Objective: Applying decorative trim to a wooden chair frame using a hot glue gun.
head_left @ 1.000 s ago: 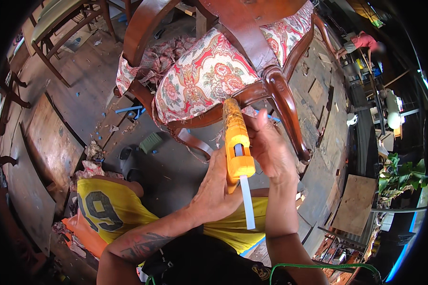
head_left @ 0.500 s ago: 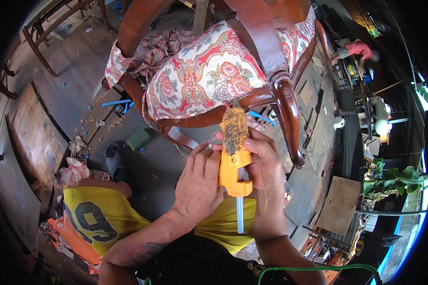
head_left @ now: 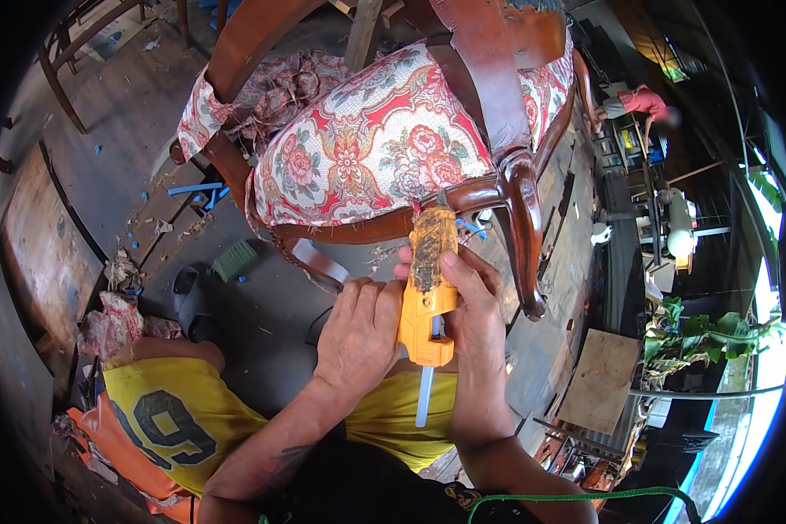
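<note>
Probably gluing the edge of the floral seat cover [head_left: 367, 148], w/ glue gun [head_left: 426, 301] gripped btwn L hand [head_left: 356, 334] & R hand [head_left: 478, 306], so next move prob. needs slow, steady aim

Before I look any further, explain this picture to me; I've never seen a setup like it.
There is no machine here, just a person's bare left hand and right hand. A fisheye camera worn on the person's head looks down at them, so straight edges bend. Both hold a yellow glue gun, with a pale stick poking out of its back. Its stained front points toward a wooden chair with floral fabric; whether it touches is unclear. On the floor lie blue strips and a green blocky item.
</note>
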Available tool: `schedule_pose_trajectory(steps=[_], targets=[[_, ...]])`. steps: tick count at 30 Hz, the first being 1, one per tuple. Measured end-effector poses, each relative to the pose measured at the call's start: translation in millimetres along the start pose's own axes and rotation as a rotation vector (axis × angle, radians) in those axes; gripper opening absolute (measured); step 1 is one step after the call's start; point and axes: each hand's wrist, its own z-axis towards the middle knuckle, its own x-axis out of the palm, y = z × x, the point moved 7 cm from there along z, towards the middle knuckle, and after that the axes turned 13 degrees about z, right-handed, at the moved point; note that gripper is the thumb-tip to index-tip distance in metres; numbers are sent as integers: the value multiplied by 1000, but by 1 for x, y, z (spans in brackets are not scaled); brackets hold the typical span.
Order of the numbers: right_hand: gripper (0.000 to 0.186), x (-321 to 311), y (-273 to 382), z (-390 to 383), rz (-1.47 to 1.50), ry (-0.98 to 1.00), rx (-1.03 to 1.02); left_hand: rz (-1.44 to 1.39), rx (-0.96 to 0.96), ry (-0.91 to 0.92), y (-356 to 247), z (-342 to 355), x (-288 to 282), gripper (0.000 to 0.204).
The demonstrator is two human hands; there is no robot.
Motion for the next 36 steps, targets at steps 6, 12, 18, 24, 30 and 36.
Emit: schedule_pose_trajectory(steps=[6,12,18,24,30,36], targets=[[44,-1,-5,-2,-2,0,15,48,-5,-23,3,0,-3,47],[45,-1,-7,-2,21,14,22,94,-28,-49,6,0,-4,39],[46,0,-9,-1,26,16,29,102,-47,-43,10,-2,0,39],[47,-1,-8,-1,26,32,25,136,-62,-79,12,-3,1,38],[48,0,-7,0,3,50,7,102,-86,-71,13,-3,4,38],[49,1,-7,1,20,44,12,76,-94,-63,13,-1,2,31]])
